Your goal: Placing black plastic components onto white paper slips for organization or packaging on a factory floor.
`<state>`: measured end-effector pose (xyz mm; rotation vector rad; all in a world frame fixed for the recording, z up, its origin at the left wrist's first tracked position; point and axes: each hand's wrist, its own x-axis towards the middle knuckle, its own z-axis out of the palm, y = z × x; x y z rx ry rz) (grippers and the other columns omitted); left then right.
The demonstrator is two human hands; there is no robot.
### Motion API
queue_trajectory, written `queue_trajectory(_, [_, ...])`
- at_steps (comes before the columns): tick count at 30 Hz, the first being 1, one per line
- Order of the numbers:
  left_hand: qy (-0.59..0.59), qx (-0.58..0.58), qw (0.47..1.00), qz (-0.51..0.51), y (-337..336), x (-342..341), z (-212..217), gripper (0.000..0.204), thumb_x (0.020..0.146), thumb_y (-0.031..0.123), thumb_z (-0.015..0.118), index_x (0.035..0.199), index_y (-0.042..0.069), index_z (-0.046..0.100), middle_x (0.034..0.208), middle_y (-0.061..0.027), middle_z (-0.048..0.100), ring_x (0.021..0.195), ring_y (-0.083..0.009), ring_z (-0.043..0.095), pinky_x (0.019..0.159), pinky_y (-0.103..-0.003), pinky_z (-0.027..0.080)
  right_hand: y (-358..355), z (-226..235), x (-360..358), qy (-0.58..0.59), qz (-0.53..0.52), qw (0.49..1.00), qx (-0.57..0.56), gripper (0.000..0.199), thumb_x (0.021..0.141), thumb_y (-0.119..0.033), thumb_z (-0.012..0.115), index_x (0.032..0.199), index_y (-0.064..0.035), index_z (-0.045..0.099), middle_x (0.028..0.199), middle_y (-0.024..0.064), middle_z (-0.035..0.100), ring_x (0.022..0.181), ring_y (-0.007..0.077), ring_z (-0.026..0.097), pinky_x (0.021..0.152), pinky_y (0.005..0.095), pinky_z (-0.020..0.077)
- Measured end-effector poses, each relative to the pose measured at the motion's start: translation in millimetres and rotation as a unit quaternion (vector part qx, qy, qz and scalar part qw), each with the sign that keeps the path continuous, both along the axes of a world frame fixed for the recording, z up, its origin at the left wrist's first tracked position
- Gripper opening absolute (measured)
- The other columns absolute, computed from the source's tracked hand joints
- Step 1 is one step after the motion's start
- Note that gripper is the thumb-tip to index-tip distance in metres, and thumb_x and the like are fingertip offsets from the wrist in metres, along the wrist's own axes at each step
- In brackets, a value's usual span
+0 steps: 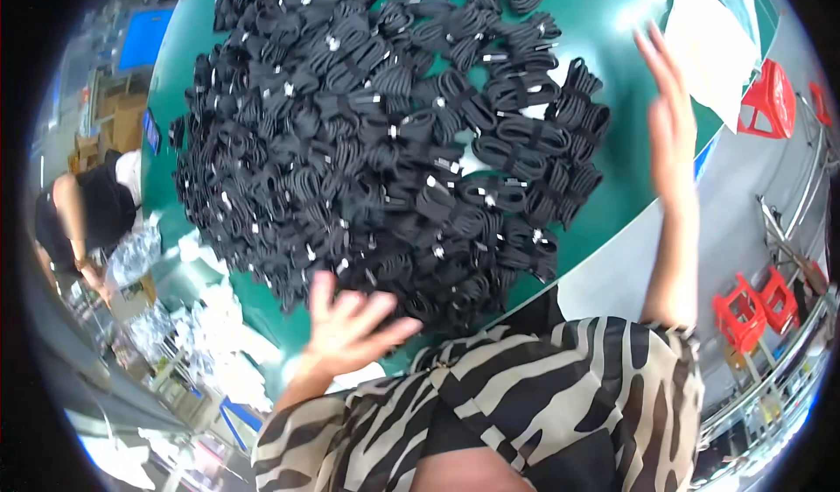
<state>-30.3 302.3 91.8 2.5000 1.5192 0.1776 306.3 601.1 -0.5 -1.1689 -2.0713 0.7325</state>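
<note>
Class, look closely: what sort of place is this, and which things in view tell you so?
Probably a factory packing or assembly floor: a big heap of bundled black cables on a green worktable, red plastic stools, and another worker at a nearby bench.

The bundled cables (385, 142) were black with small silver-white tips, heaped on a deep green table (626, 155). White sheets (713, 45) lay at its far corner. The person's shirt (525, 404) was zebra-striped, cream and black. The stools (770, 98) were bright red.
</note>
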Motion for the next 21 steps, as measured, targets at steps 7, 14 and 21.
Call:
queue_trajectory(7, [-0.092,-0.139,0.981,0.102,-85,90,-78,0.052,0.087,0.036,0.067,0.137,0.048,0.058,0.155,-0.0008,0.042,0.143,-0.0288,0.031,0.103,-0.083,0.02,-179,-13,-15,-0.116,-0.058,0.991,-0.023,0.092,0.08,-0.067,0.07,0.15,-0.0116,0.047,0.162,0.0315,0.017,0.149,0.0513,0.017,0.115,0.0668,0.0173])
queue_trajectory(14, [0.029,-0.052,0.993,0.105,-66,92,-83,0.059,0.085,0.02,0.058,0.134,0.053,0.058,0.151,0.0019,0.046,0.134,-0.0247,0.046,0.104,-0.079,0.027,-193,-17,-48,-0.105,-0.068,0.992,0.001,0.079,0.082,-0.034,0.078,0.151,-0.014,0.046,0.161,0.0351,0.011,0.148,0.0519,0.019,0.114,0.0681,0.02])
queue_trajectory(21, [-0.002,0.0,0.996,0.091,-51,81,-93,0.045,0.084,0.034,0.065,0.125,0.052,0.065,0.154,0.0002,0.045,0.146,-0.0285,0.035,0.11,-0.078,0.018,-194,-26,-60,-0.081,-0.147,0.985,0.044,0.063,0.092,-0.028,0.066,0.15,-0.0119,0.047,0.161,0.031,0.018,0.147,0.0485,0.025,0.117,0.0603,0.021])
